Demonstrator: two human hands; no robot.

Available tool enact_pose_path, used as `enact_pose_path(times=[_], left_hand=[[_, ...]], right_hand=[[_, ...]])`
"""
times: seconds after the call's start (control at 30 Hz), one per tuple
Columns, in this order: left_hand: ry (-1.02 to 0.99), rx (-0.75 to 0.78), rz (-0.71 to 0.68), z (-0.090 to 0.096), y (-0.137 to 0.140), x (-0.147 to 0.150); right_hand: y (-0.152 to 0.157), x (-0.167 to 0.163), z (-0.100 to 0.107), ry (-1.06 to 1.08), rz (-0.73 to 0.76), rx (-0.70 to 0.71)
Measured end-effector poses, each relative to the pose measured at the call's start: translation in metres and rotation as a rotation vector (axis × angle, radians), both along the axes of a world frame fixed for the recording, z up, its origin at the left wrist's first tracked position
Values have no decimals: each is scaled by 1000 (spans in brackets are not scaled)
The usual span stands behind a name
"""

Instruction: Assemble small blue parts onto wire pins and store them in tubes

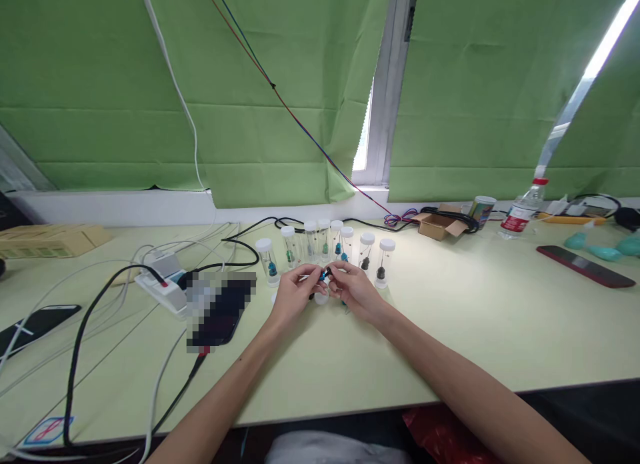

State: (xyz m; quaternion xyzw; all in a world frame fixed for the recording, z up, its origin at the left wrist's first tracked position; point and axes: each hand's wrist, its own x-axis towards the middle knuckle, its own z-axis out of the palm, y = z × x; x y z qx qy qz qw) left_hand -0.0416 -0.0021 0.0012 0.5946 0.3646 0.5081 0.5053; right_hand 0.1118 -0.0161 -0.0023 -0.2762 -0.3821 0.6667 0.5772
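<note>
My left hand (296, 292) pinches a small blue part (323, 277) between thumb and fingers. Against it, the fingertips of my right hand (356, 289) are closed on a small black part (329, 271); the two parts are too small to name and seem to touch. Just beyond my hands stand several clear tubes with white caps, among them one with a blue piece inside (267, 257) and one with a dark piece (385, 259). Partly hidden below my fingers lies a round white cap (321, 298), with a bit of teal beside my right hand.
To the left are a phone (233, 311), a white power strip (163, 291) and tangled cables. A small open cardboard box (440, 225), a water bottle (524, 211) and a red-edged phone (585, 266) are on the right. The table (450, 324) ends close to my body.
</note>
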Motion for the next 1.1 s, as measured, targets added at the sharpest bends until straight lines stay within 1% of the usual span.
enact_pose_path(times=[0.33,0.63,0.83,0.97,1.1], left_hand=[[-86,-96,-16,2,-2,2],[-225,-206,-3,6,-4,3],[-283,-288,-30,8,-4,3],[-282,-280,-25,12,-6,4],[-273,-259,-24,11,-7,3]], right_hand=[[0,1,-1,82,50,-20],[2,0,-7,149,77,-39],[3,-1,-7,171,87,-38],[3,-1,-8,185,89,-36],[3,-1,-9,187,82,-38]])
